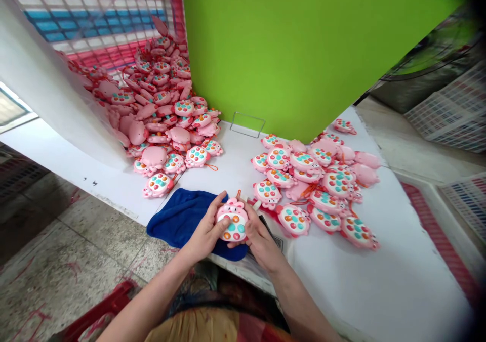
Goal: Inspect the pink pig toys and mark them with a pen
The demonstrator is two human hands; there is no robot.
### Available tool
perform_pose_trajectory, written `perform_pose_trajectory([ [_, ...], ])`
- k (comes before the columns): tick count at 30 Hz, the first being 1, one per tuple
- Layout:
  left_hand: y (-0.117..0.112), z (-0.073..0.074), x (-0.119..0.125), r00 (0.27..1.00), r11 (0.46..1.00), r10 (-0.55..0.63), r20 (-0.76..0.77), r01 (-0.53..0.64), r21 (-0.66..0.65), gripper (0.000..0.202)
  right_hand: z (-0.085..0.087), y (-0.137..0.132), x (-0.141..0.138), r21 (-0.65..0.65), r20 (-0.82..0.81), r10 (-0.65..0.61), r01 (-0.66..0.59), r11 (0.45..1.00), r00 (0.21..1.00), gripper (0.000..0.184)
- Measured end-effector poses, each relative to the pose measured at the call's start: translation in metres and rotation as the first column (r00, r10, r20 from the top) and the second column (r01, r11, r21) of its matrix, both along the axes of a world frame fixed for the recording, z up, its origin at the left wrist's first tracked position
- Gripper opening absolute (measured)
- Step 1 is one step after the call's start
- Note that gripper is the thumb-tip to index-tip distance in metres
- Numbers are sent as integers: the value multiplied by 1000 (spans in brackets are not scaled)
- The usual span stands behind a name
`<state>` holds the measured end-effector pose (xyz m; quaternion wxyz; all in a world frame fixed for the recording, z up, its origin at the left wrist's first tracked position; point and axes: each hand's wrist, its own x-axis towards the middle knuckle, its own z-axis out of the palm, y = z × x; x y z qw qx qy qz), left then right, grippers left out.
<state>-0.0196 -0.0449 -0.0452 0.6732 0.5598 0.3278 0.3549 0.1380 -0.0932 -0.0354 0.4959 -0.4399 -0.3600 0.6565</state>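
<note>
Between my two hands I hold a pink, animal-shaped push-button toy [232,221], its white front with coloured round buttons facing up. My left hand [210,230] wraps its left side, the thumb lying on the buttons. The right side is gripped by my right hand [261,238], whose thumb rests at the edge. An orange cord loop sticks up from the toy's top. Under the hands lies a blue cloth [178,218] at the table's front edge. Partly hidden behind my right hand is a dark flat object [270,225] that I cannot make out.
A large heap of the same toys [152,114] fills the back left, beside a white curved sheet [64,79]. More toys [304,170] lie in a pile on the right of the white table [341,286]. A green panel [288,53] stands behind, a wire frame [247,124] at its foot.
</note>
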Motion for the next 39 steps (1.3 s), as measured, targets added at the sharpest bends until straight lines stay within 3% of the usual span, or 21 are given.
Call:
perform_pose_trajectory([
  [6,1,9,-3,997,993,-47,-67,54,104,64,-9,3,-6,-48,41,-148,150,988,988,67],
  [8,10,12,-11,984,983,27,-174,5,181,61,-9,8,0,-70,54,-230,233,970,972,68],
  [9,17,13,-18,961,967,119,-251,-55,247,58,-6,13,7,-79,69,-294,299,951,953,68],
  [11,34,14,-36,825,865,402,-397,-201,459,51,3,26,27,-57,65,-459,463,885,886,68],
  [13,52,13,-56,564,669,691,-451,-264,694,51,16,41,52,52,-33,-616,617,785,787,66],
  [15,68,7,-75,292,556,822,-489,-225,800,65,29,54,73,185,-171,-693,713,676,701,63],
  [17,79,-1,-89,102,574,818,-566,-182,798,81,35,59,81,232,-247,-707,749,621,663,61],
  [18,84,-6,-95,51,608,791,-610,-175,774,84,34,58,80,220,-254,-702,747,628,665,61],
  [20,90,-13,-103,24,672,733,-679,-173,720,82,27,52,67,148,-219,-669,702,697,710,61],
  [22,93,-15,-104,55,688,721,-691,-181,703,76,16,42,47,53,-154,-589,602,797,793,56],
  [24,90,-10,-98,122,649,761,-638,-186,738,73,7,32,26,-13,-89,-466,467,884,880,47],
  [26,79,1,-81,258,601,792,-553,-172,781,74,1,25,8,-33,-46,-332,330,943,942,44],
  [28,62,12,-57,449,589,751,-484,-124,798,75,0,22,-5,-36,-45,-227,225,974,973,47],
  [31,33,21,-21,723,642,521,-454,19,767,75,1,20,-15,-38,-127,-168,165,986,978,49],
  [33,19,19,-6,828,674,366,-424,78,735,76,2,19,-16,-40,-174,-185,181,983,967,44],
  [36,10,10,1,895,741,293,-338,11,671,89,3,15,-11,-58,-195,-222,215,975,955,41],
  [39,8,4,0,933,873,270,-238,-133,469,97,2,11,-4,-43,-224,-235,232,972,946,54],
])
